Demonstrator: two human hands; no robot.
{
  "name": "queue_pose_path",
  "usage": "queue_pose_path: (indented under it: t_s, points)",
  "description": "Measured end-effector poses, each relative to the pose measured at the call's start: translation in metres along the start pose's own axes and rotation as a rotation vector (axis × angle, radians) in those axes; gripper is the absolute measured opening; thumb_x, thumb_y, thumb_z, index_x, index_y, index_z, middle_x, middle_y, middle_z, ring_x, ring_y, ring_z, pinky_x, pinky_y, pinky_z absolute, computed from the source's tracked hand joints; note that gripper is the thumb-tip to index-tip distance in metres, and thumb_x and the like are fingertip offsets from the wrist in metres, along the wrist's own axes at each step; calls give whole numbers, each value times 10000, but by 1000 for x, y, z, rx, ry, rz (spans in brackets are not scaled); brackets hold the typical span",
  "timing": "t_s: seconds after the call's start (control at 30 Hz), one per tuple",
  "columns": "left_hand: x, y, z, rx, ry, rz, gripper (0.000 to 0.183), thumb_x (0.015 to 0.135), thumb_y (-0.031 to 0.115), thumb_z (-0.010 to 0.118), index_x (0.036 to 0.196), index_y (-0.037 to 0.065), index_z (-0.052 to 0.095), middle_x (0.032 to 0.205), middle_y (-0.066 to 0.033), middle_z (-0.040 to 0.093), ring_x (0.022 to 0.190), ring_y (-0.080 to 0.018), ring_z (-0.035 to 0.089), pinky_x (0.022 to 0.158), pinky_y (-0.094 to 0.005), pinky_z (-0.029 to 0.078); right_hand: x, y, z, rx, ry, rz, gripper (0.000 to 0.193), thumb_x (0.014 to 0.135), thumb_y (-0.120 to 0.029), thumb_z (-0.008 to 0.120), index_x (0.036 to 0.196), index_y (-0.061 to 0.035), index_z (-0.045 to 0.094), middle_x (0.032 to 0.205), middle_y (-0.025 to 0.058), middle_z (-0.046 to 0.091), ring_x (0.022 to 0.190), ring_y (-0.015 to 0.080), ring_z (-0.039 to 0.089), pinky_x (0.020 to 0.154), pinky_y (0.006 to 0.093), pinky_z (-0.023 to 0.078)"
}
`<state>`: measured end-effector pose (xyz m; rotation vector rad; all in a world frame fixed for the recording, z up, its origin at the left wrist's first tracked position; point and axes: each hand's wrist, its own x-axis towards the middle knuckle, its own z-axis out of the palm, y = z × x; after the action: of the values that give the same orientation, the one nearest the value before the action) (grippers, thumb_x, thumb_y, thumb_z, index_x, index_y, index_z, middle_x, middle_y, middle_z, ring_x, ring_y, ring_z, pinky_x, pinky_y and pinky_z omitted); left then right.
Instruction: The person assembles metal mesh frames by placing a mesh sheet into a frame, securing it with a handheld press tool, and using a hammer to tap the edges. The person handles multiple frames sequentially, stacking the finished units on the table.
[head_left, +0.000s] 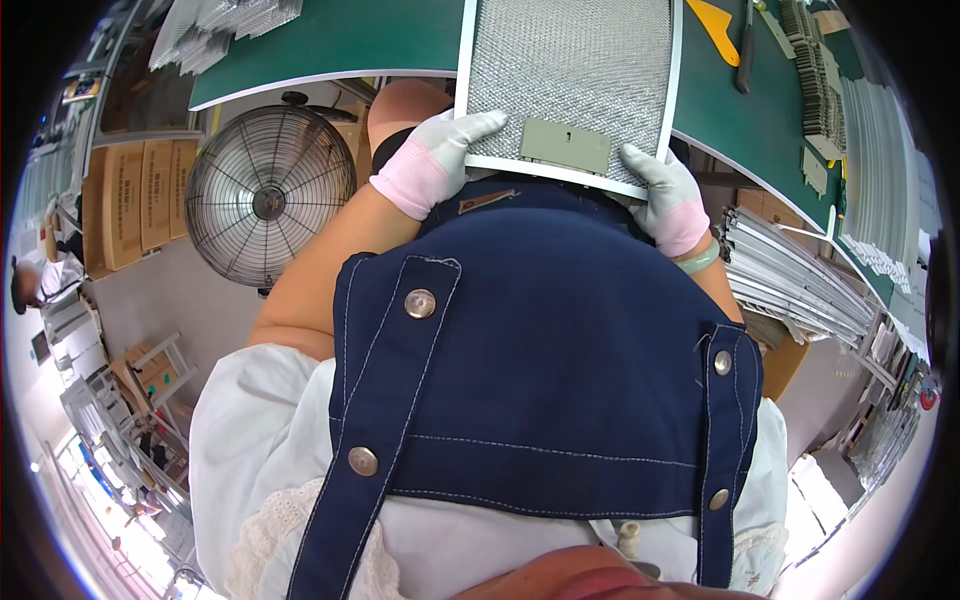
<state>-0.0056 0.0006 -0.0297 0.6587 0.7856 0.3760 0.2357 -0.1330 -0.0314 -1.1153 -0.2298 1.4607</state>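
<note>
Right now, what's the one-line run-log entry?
left hand: holds mesh panel, lower left; right hand: holds it, lower right; grey-green plate: on mesh panel; yellow tool: on table

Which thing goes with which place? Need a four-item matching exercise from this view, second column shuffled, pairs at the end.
Things
1. Left hand
2. Olive-grey rectangular piece
3. Yellow flat tool
4. Round caged fan

Places
A. On the green table, right of the framed mesh panel
B. Left of the person's left forearm
C. At the panel's near left corner, thumb on top
D. On the mesh, by the panel's near edge

Pairs: 1-C, 2-D, 3-A, 4-B
</note>
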Motion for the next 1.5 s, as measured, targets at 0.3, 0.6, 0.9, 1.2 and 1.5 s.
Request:
queue_pose_path:
  t_s: [0.3, 0.6, 0.9, 1.2, 1.5]
  points:
    - [-1, -6, 6, 110, 124, 217, 333, 970, 198, 558, 1201, -42, 535, 1088, -115, 643, 984, -200, 650, 888, -328, 535, 1, 9, -5, -289, 85, -200, 331, 975, -128, 544, 1244, 63, 514, 1121, 126, 624, 1000, 185, 617, 890, 317, 509]
    - [-11, 38, -2, 475, -75, 95, 419, 1005, 208, 518, 1313, -74, 477, 1192, -106, 614, 1080, -164, 600, 972, -299, 471, -15, -12, -13, -299, -128, -27, 362, 978, -146, 533, 1281, 46, 486, 1178, 101, 615, 1053, 161, 598, 965, 307, 463]
    - [-2, 39, -10, 383, -212, 186, 474, 987, 231, 534, 1342, -71, 447, 1241, -115, 586, 1138, -180, 561, 1001, -330, 444, 3, -20, -12, -351, -40, -199, 462, 1005, -270, 520, 1332, 51, 459, 1177, 66, 576, 1074, 122, 522, 977, 285, 416]
    - [1, 101, 19, 402, -307, 340, 462, 1021, 233, 485, 1362, -71, 416, 1304, -126, 548, 1149, -186, 551, 1030, -324, 427, -13, -45, 3, -497, -23, -412, 353, 1000, -248, 535, 1228, 19, 500, 995, -17, 521, 892, 63, 441, 829, 243, 402]
    - [8, 127, 35, 363, -276, 577, 474, 1008, 204, 523, 1384, -47, 381, 1308, -122, 537, 1200, -198, 524, 1064, -348, 403, -36, -66, 23, -544, -133, -494, 434, 980, -154, 533, 1359, 21, 411, 1171, 21, 545, 980, 85, 495, 915, 271, 413]
